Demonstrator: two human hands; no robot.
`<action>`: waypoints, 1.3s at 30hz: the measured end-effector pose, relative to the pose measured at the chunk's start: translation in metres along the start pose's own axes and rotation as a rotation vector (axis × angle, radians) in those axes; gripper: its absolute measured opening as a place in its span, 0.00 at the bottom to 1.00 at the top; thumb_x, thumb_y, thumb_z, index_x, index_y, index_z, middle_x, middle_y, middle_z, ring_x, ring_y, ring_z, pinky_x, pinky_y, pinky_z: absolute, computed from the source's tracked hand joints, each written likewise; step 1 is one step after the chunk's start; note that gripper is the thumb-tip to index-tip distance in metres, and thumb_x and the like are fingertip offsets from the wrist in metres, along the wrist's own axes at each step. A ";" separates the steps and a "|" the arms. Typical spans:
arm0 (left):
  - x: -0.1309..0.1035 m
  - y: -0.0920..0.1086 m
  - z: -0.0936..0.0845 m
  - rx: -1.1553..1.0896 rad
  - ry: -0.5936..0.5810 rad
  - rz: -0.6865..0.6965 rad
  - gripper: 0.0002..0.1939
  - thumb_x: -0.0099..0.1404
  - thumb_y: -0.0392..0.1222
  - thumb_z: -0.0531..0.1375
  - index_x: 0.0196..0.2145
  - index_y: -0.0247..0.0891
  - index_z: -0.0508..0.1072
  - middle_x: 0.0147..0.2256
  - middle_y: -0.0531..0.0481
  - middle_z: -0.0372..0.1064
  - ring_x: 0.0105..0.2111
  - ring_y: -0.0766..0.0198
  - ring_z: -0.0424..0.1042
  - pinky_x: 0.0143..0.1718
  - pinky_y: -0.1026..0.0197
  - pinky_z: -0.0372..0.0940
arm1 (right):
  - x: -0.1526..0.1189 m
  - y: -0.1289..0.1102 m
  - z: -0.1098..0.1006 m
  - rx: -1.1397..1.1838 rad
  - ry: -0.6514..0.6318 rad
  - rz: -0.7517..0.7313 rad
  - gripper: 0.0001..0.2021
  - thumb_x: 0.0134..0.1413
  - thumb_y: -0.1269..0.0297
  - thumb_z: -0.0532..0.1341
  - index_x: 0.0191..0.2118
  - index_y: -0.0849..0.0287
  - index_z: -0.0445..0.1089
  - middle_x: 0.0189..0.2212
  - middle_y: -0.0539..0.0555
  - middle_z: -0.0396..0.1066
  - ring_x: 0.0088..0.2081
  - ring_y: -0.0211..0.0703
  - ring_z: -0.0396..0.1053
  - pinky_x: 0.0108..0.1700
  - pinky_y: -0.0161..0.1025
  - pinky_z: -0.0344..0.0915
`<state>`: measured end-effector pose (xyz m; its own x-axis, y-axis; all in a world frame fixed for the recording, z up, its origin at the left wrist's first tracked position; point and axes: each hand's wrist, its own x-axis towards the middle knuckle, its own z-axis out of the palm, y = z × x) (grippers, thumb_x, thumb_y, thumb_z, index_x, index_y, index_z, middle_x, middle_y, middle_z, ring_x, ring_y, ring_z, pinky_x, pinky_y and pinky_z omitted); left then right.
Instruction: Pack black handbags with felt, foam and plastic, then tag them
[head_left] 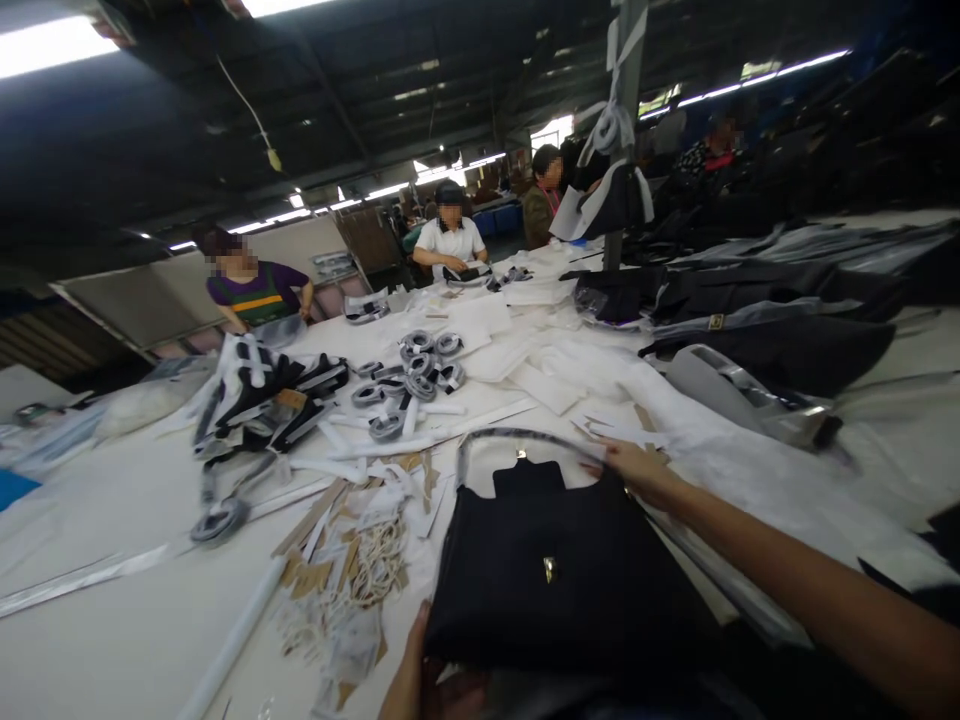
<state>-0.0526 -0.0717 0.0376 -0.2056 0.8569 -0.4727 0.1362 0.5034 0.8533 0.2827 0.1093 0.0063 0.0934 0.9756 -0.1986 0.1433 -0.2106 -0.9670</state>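
A black handbag (555,570) is tilted toward me at the near edge of the table, its front showing a small gold-coloured clasp (551,570). Its flap (529,478) is raised at the back, with another metal piece on it. The curved handle (517,436) stands up and looks wrapped in clear film. My left hand (431,670) grips the lower left corner, thumb along the side and other fingers partly hidden beneath. At the upper right, my right hand (637,470) is closed around the bag where the handle meets the body; its fingertips are partly hidden.
Left of the bag lies a heap of cardboard scraps, string and paper (360,570). Beyond it are several wrapped rolled straps (420,365) and a pile of black-and-white pieces (262,390). Dark bags (772,340) lie at right near a post (615,230). People work across the table.
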 end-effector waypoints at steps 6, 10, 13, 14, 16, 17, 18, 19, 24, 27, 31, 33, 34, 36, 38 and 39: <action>-0.009 0.003 -0.032 0.448 0.194 0.272 0.31 0.68 0.61 0.56 0.63 0.45 0.63 0.35 0.49 0.79 0.24 0.59 0.77 0.31 0.58 0.75 | -0.057 -0.034 -0.049 -0.207 0.172 -0.197 0.17 0.60 0.54 0.61 0.52 0.51 0.74 0.55 0.56 0.72 0.58 0.58 0.67 0.63 0.54 0.61; -0.005 0.027 -0.033 0.883 0.192 1.033 0.21 0.69 0.50 0.60 0.59 0.50 0.69 0.53 0.48 0.74 0.51 0.57 0.75 0.52 0.58 0.70 | -0.133 -0.039 -0.026 -0.738 -0.207 -0.801 0.24 0.63 0.53 0.59 0.64 0.46 0.63 0.61 0.53 0.67 0.62 0.57 0.63 0.65 0.58 0.58; 0.005 0.052 -0.004 1.140 -0.106 1.339 0.37 0.62 0.57 0.65 0.65 0.45 0.60 0.64 0.43 0.60 0.64 0.50 0.60 0.63 0.45 0.59 | -0.155 -0.032 -0.007 -0.957 -0.340 -0.985 0.41 0.56 0.52 0.66 0.71 0.52 0.49 0.66 0.57 0.58 0.65 0.60 0.57 0.66 0.61 0.56; 0.009 0.058 0.006 1.205 -0.184 1.348 0.43 0.59 0.59 0.67 0.66 0.44 0.58 0.66 0.41 0.56 0.66 0.48 0.56 0.64 0.41 0.56 | -0.155 -0.029 -0.004 -1.005 -0.345 -0.990 0.45 0.54 0.52 0.68 0.72 0.53 0.46 0.67 0.58 0.55 0.66 0.62 0.56 0.66 0.62 0.56; 0.017 0.064 0.022 1.298 -0.312 1.319 0.51 0.54 0.59 0.70 0.68 0.44 0.52 0.68 0.40 0.51 0.67 0.46 0.52 0.65 0.39 0.54 | -0.149 -0.024 0.000 -1.070 -0.346 -0.974 0.49 0.51 0.54 0.70 0.72 0.55 0.43 0.69 0.60 0.50 0.67 0.64 0.53 0.65 0.62 0.57; 0.021 0.063 0.027 1.327 -0.354 1.300 0.52 0.54 0.57 0.71 0.69 0.46 0.51 0.68 0.41 0.50 0.67 0.47 0.52 0.65 0.40 0.54 | -0.146 -0.021 0.001 -1.092 -0.358 -0.966 0.49 0.51 0.56 0.70 0.72 0.54 0.44 0.69 0.60 0.49 0.67 0.64 0.53 0.65 0.62 0.57; 0.025 0.059 0.030 1.346 -0.379 1.292 0.49 0.58 0.54 0.69 0.69 0.48 0.49 0.69 0.43 0.50 0.67 0.49 0.53 0.65 0.42 0.55 | -0.143 -0.017 0.002 -1.108 -0.376 -0.964 0.47 0.52 0.59 0.69 0.72 0.53 0.45 0.69 0.59 0.51 0.67 0.63 0.54 0.64 0.62 0.59; 0.029 0.052 0.031 1.360 -0.385 1.297 0.44 0.63 0.51 0.66 0.69 0.50 0.48 0.69 0.46 0.50 0.67 0.51 0.54 0.64 0.44 0.56 | -0.141 -0.012 0.003 -1.119 -0.396 -0.965 0.44 0.53 0.63 0.68 0.71 0.51 0.47 0.68 0.58 0.53 0.66 0.62 0.54 0.63 0.62 0.60; 0.045 0.002 0.027 1.360 -0.262 1.444 0.32 0.72 0.33 0.52 0.69 0.54 0.49 0.68 0.55 0.52 0.66 0.56 0.56 0.63 0.49 0.58 | -0.140 0.024 0.007 -1.122 -0.443 -1.020 0.38 0.56 0.79 0.56 0.70 0.49 0.49 0.67 0.54 0.57 0.67 0.56 0.54 0.62 0.59 0.61; 0.043 -0.015 0.027 1.300 -0.260 1.436 0.34 0.70 0.32 0.53 0.68 0.55 0.50 0.69 0.54 0.49 0.68 0.53 0.52 0.63 0.46 0.57 | -0.143 0.040 0.005 -1.050 -0.456 -1.001 0.37 0.57 0.78 0.54 0.71 0.49 0.49 0.68 0.53 0.55 0.68 0.52 0.51 0.65 0.57 0.58; 0.030 -0.016 0.036 1.224 -0.331 1.276 0.36 0.68 0.40 0.59 0.68 0.59 0.50 0.71 0.48 0.40 0.69 0.46 0.45 0.64 0.38 0.54 | -0.149 0.037 0.002 -0.944 -0.511 -0.859 0.32 0.60 0.62 0.61 0.69 0.49 0.54 0.67 0.55 0.57 0.67 0.54 0.54 0.66 0.58 0.54; 0.025 -0.018 0.043 1.192 -0.288 1.254 0.36 0.69 0.41 0.59 0.68 0.61 0.50 0.71 0.46 0.39 0.69 0.43 0.45 0.63 0.34 0.53 | -0.148 0.028 0.006 -0.915 -0.456 -0.797 0.26 0.63 0.59 0.60 0.66 0.49 0.61 0.63 0.55 0.64 0.64 0.53 0.61 0.64 0.55 0.58; 0.023 -0.020 0.046 1.180 -0.259 1.258 0.35 0.69 0.41 0.59 0.68 0.61 0.50 0.71 0.45 0.39 0.69 0.42 0.45 0.63 0.34 0.53 | -0.147 0.024 0.011 -0.904 -0.408 -0.769 0.22 0.65 0.60 0.58 0.63 0.50 0.64 0.60 0.55 0.68 0.61 0.51 0.64 0.62 0.53 0.61; 0.023 -0.025 0.050 1.166 -0.218 1.264 0.34 0.70 0.41 0.59 0.68 0.62 0.50 0.71 0.44 0.40 0.69 0.42 0.46 0.63 0.33 0.53 | -0.141 0.013 0.022 -0.899 -0.317 -0.724 0.17 0.68 0.64 0.55 0.58 0.55 0.68 0.53 0.57 0.73 0.55 0.49 0.69 0.57 0.48 0.65; 0.025 -0.030 0.052 1.153 -0.193 1.272 0.34 0.70 0.42 0.59 0.67 0.62 0.51 0.71 0.44 0.41 0.69 0.42 0.46 0.63 0.33 0.53 | -0.132 0.002 0.037 -0.946 -0.289 -0.724 0.14 0.67 0.65 0.56 0.54 0.59 0.70 0.46 0.58 0.75 0.47 0.49 0.71 0.50 0.46 0.68; 0.026 -0.031 0.053 1.146 -0.184 1.278 0.34 0.69 0.42 0.59 0.67 0.61 0.51 0.71 0.44 0.41 0.69 0.42 0.47 0.63 0.33 0.53 | -0.127 -0.004 0.044 -0.992 -0.306 -0.745 0.11 0.65 0.66 0.57 0.50 0.60 0.71 0.42 0.58 0.75 0.43 0.49 0.70 0.45 0.45 0.68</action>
<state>-0.0111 -0.0594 -0.0128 0.6677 0.7050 0.2391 0.6951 -0.7054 0.1387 0.2268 -0.0112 0.0282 -0.5375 0.8235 0.1815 0.7459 0.5647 -0.3532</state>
